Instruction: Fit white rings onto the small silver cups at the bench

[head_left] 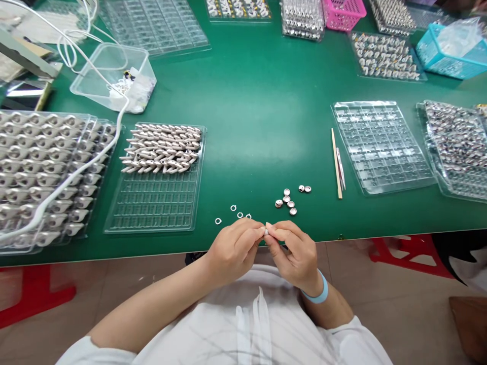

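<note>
My left hand (234, 248) and my right hand (294, 251) meet at the near edge of the green table (258, 116), fingertips pinched together on one small silver part (266, 231). Just beyond the hands lie several tiny white rings (233, 208). A cluster of small round metal caps (288, 201) sits a little to the right of them. A wooden stick (336, 163) and metal tweezers (341, 169) lie further right.
A clear blister tray (155, 203) half filled with grey parts sits to the left, beside stacked full trays (41, 172) crossed by a white cable (76, 167). An empty clear tray (380, 147) lies at right. Pink basket (342, 12), blue basket (449, 56) and a clear tub (114, 76) stand behind.
</note>
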A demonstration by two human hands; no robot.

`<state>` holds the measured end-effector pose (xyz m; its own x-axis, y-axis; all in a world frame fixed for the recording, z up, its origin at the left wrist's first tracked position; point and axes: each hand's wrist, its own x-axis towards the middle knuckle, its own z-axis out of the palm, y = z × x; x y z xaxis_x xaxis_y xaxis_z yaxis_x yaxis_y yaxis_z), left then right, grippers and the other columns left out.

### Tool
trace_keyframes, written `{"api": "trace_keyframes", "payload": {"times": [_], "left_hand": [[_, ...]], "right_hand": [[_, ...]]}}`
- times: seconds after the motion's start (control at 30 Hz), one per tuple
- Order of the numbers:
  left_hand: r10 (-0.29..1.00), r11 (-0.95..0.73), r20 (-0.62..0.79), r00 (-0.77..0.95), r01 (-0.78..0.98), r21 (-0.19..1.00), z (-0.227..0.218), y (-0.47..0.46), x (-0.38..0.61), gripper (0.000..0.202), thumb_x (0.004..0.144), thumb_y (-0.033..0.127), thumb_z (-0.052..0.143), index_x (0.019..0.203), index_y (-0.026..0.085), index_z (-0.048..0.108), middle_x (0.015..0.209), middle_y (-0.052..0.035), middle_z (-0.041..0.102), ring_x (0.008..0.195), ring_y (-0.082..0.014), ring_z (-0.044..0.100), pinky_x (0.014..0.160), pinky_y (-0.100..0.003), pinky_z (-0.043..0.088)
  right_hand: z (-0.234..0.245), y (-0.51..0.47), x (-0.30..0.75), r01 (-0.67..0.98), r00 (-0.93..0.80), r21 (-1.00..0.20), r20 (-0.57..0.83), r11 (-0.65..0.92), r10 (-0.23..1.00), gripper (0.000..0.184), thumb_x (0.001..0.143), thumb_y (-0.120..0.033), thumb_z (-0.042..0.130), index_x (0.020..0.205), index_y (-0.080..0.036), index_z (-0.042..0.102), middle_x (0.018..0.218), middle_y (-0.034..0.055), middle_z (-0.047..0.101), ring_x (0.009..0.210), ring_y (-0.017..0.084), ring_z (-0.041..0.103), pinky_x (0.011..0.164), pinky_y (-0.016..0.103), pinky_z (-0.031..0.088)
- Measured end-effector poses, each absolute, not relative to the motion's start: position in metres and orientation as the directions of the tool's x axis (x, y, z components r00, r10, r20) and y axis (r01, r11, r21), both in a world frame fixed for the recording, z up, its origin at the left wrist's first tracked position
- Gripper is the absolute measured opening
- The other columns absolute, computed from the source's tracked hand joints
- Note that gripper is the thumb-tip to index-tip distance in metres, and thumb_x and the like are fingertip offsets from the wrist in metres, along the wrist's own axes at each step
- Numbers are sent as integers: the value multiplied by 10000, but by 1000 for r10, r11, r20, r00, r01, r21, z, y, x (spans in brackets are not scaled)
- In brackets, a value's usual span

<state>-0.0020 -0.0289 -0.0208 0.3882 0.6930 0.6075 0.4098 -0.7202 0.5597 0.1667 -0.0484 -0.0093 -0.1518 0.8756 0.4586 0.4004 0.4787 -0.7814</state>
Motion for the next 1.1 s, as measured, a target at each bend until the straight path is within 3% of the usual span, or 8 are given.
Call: {"api": "trace_keyframes", "payload": {"times": [1.1], "left_hand": [[673, -729, 581, 457, 542, 418, -18, -17, 7, 166, 900, 30, 407, 947, 164, 494, 728, -59, 664, 621, -168, 585, 540, -272, 493]], "right_hand": [[-14, -46, 160, 506, -129, -765, 390, 398, 912, 213, 892, -46, 547, 1027, -184, 638, 845, 77, 664, 756, 174, 639, 640, 301, 546]]}}
